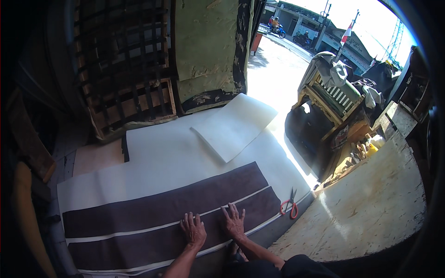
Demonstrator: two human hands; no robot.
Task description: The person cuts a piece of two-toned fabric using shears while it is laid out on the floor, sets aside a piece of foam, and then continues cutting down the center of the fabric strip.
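Observation:
Two long dark brown strips of material lie side by side on a large white foam sheet [162, 172], with a narrow white gap between them. My left hand [193, 231] rests on the nearer brown strip [139, 248], its fingers spread and their tips at the gap. To its right, my right hand [234, 221] lies on the same strip, fingers apart and reaching to the edge of the farther brown strip [162, 200]. Neither hand holds anything. Red-handled scissors [290, 205] lie at the right end of the strips.
A loose white foam piece [236, 125] lies on the sheet's far side. Behind stands a wooden frame with dark webbing [125, 60], beside a worn greenish panel [206, 41]. At right are a scuffed board [361, 204] and a wooden chair frame [331, 99]. A street lies beyond.

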